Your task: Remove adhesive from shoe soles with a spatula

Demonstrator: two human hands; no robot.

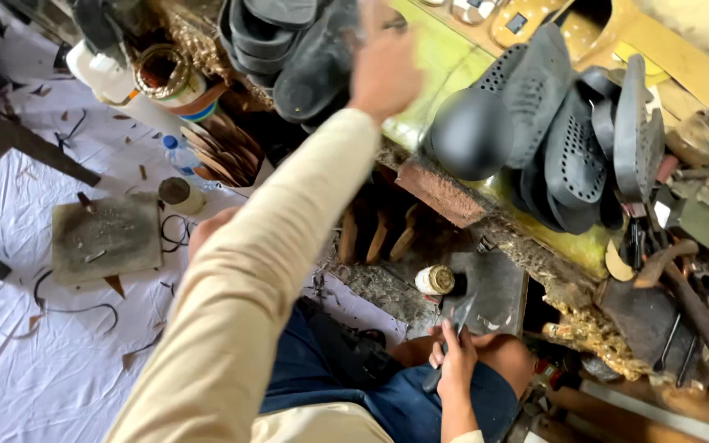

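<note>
Setting: a cobbler's or shoemaking workshop, worked at floor level. Evidence: stacked black rubber soles and more dark soles piled beyond the raised hand; brown leather insole cutouts; a worn cutting slab on a white sheet strewn with offcuts; hammers and hand tools heaped beside the lower hand; a small glue jar.

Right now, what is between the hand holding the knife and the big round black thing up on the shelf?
In the head view, between the right hand and the round black form sit a small brass-topped jar and a rusty flat block.
</note>
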